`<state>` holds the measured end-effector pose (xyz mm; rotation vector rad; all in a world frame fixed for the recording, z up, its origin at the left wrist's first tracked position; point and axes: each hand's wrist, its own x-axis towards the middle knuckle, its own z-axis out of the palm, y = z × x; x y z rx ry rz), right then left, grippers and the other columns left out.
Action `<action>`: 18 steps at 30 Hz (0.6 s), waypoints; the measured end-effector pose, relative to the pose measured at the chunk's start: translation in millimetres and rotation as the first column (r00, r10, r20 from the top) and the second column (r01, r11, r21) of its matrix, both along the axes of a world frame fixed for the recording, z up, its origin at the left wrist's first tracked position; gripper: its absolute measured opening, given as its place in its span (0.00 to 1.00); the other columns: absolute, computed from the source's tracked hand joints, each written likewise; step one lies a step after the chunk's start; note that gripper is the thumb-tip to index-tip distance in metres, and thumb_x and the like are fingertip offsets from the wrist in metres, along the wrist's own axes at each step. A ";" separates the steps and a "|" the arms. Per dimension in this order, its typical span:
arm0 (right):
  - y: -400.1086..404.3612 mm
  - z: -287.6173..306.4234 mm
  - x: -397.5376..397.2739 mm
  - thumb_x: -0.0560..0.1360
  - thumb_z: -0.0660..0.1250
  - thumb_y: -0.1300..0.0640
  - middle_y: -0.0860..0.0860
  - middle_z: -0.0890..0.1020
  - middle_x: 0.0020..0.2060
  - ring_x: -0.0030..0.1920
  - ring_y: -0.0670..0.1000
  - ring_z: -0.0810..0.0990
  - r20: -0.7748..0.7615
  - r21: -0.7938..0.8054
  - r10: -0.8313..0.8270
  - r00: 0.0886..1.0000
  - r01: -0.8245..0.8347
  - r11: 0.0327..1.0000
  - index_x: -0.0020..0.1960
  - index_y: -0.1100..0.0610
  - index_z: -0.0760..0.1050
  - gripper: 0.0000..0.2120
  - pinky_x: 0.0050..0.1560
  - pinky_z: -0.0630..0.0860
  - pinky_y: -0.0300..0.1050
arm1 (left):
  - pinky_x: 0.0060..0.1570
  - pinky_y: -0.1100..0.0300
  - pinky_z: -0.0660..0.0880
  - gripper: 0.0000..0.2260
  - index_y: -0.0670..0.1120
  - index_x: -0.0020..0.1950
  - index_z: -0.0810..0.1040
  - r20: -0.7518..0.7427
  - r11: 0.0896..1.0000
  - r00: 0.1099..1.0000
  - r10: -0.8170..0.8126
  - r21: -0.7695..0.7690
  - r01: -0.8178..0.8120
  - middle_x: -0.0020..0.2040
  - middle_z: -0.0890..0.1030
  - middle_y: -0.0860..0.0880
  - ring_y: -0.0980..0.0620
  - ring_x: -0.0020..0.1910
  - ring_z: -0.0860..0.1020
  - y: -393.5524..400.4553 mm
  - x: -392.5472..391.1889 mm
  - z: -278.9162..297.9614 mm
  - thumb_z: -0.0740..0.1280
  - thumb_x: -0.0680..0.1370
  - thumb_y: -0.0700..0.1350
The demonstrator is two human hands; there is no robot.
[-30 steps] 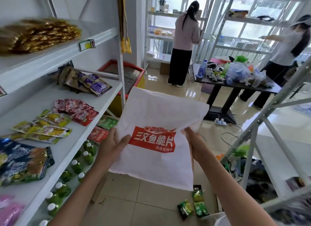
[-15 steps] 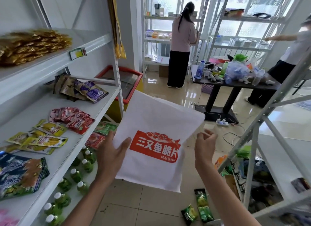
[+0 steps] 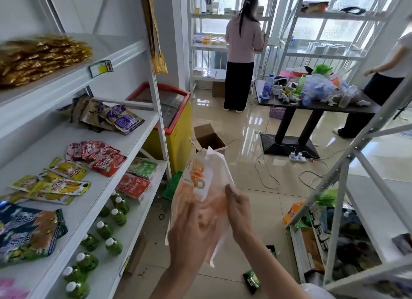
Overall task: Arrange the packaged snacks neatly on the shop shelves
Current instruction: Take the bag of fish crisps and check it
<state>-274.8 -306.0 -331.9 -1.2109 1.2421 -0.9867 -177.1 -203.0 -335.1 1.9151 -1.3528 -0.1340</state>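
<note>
A large white snack bag with orange print [image 3: 200, 176] hangs in front of me over the floor, turned nearly edge-on. My left hand [image 3: 191, 229], blurred, holds its lower front. My right hand [image 3: 238, 211] grips its right edge. The white shelf unit [image 3: 51, 142] on my left carries purple packets [image 3: 120, 118], red packets [image 3: 100, 156], yellow packets [image 3: 55, 182] and a blue-green packet [image 3: 26, 232]. Gold packets [image 3: 40, 58] lie on the shelf above. Green bottles [image 3: 107, 229] and flat boxes [image 3: 138, 176] sit on the shelf below.
An open cardboard box [image 3: 209, 140] stands on the floor behind the bag, beside a red-rimmed freezer chest [image 3: 171, 120]. A second shelf frame [image 3: 356, 187] is on my right. Two people stand near a cluttered black table [image 3: 312, 104]. Cables and a power strip [image 3: 297, 157] lie underneath.
The bag has turned from flat-on, with its red label facing me, to nearly edge-on. Both hands have shifted on it and come closer together. The view has tilted down.
</note>
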 end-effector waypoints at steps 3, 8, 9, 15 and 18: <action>2.8 2.5 -2.9 0.86 0.62 0.47 0.45 0.74 0.25 0.27 0.45 0.72 -0.022 -0.015 0.021 1.000 -0.021 1.000 0.28 0.53 0.73 0.28 0.31 0.68 0.40 | 0.40 0.57 0.78 0.29 0.51 0.66 0.72 0.104 0.992 0.986 0.128 -0.013 -0.127 0.60 0.74 0.52 0.54 0.49 0.79 -1.4 15.5 17.4 0.71 0.74 0.68; 2.7 -2.3 -7.1 0.84 0.63 0.43 0.46 0.63 0.24 0.27 0.47 0.61 -0.116 -0.092 -0.030 0.993 0.019 0.996 0.28 0.49 0.61 0.28 0.30 0.59 0.43 | 0.51 0.53 0.74 0.31 0.52 0.70 0.69 0.122 0.935 0.986 0.116 0.321 -0.150 0.64 0.76 0.50 0.48 0.61 0.78 -29.8 42.0 36.6 0.57 0.78 0.73; 5.0 -2.0 -5.2 0.84 0.64 0.43 0.45 0.62 0.24 0.27 0.47 0.61 -0.131 -0.094 -0.026 0.991 0.014 0.996 0.28 0.49 0.60 0.29 0.29 0.58 0.43 | 0.53 0.51 0.75 0.29 0.52 0.69 0.70 0.079 0.929 0.993 0.088 0.353 -0.110 0.62 0.78 0.50 0.47 0.61 0.80 -34.0 43.5 32.0 0.57 0.79 0.72; 12.6 0.3 -0.7 0.84 0.64 0.44 0.43 0.60 0.24 0.26 0.45 0.59 -0.240 -0.028 0.070 0.968 -0.079 0.996 0.29 0.49 0.57 0.29 0.31 0.56 0.45 | 0.42 0.55 0.78 0.13 0.48 0.56 0.78 0.146 0.968 0.989 -0.009 0.249 -0.028 0.47 0.85 0.49 0.48 0.46 0.84 -30.6 51.1 -2.3 0.57 0.86 0.54; 17.7 4.1 -0.1 0.86 0.60 0.45 0.42 0.65 0.24 0.28 0.46 0.66 -0.175 0.077 0.127 0.976 -0.115 0.990 0.31 0.51 0.63 0.26 0.32 0.62 0.43 | 0.35 0.60 0.74 0.12 0.48 0.54 0.79 0.042 0.992 0.999 0.007 0.127 -0.012 0.42 0.82 0.51 0.56 0.39 0.81 -13.1 55.5 -9.9 0.60 0.86 0.53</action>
